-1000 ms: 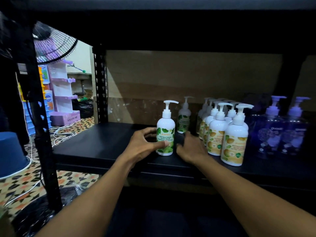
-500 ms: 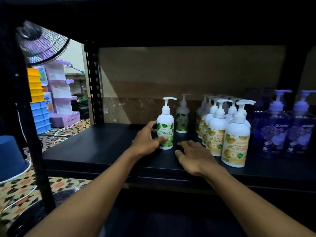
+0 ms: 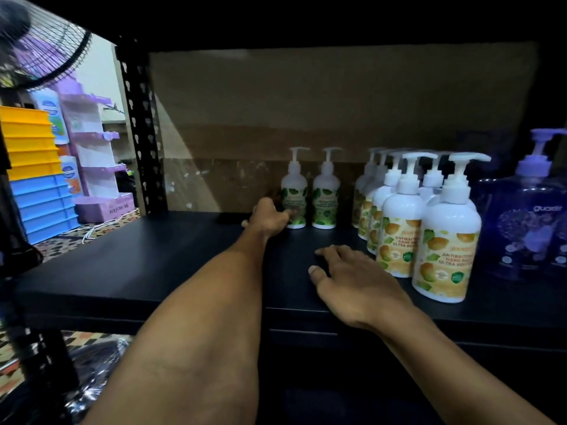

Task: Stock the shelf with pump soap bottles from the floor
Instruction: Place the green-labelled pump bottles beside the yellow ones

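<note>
A white pump soap bottle with a green label [image 3: 294, 191] stands upright at the back of the black shelf [image 3: 153, 256], right beside a second green-label bottle [image 3: 325, 191]. My left hand [image 3: 268, 217] reaches deep in and holds the first bottle low down, thumb across its front. My right hand [image 3: 352, 277] lies flat on the shelf board near the front edge, fingers spread, holding nothing. It sits just left of a cluster of several orange-label pump bottles [image 3: 446, 240].
Blue-purple pump bottles [image 3: 527, 228] fill the shelf's right end. A black perforated upright [image 3: 141, 133] marks the left back corner. Beyond it are a fan [image 3: 40, 50], stacked yellow and blue bins [image 3: 30, 167] and a purple display stand [image 3: 95, 167]. Patterned floor lies below.
My left hand has slid the green-label bottle from mid-shelf to the back, beside the other green one. My right hand let go of it and now rests flat on the shelf.
</note>
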Motion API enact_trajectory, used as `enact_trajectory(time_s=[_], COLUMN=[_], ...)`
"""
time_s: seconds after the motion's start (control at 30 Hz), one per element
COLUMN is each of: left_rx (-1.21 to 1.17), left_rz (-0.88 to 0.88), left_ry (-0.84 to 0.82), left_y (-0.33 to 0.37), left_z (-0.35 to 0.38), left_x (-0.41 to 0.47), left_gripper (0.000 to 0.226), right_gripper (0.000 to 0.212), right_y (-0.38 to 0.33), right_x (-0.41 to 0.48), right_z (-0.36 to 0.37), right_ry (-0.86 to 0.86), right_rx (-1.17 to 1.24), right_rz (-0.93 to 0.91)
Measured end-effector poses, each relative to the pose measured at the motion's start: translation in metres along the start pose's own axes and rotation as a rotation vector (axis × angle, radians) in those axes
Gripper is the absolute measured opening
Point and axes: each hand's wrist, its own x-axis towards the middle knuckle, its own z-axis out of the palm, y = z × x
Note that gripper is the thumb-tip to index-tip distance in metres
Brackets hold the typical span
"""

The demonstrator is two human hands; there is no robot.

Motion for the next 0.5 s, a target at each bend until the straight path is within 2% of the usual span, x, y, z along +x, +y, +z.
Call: enact_trajectory(time_s=[0.1,0.17,0.5], left_rx=[0.009,0.006,0.048], left_rz=[0.029,0.028,0.019], left_ry=[-0.04,-0.069,-0.05], left_y=[-0.014,-0.027,-0.015], left_z=[0.001,0.007,0.01], left_x=[0.019,0.04,0.028], left_gripper=[0.088,0.092,0.078], right_gripper=[0.06,0.061,0.062], right_y=[-0.003,-0.002,-0.002], right_x=[-0.001,-0.001,-0.002], right_z=[0.001,0.0,0.001], right_ry=[-0.026,-0.025,-0.032], right_rx=[-0.012,-0.009,0.003], right_rz=[-0.002,-0.002,-0.003])
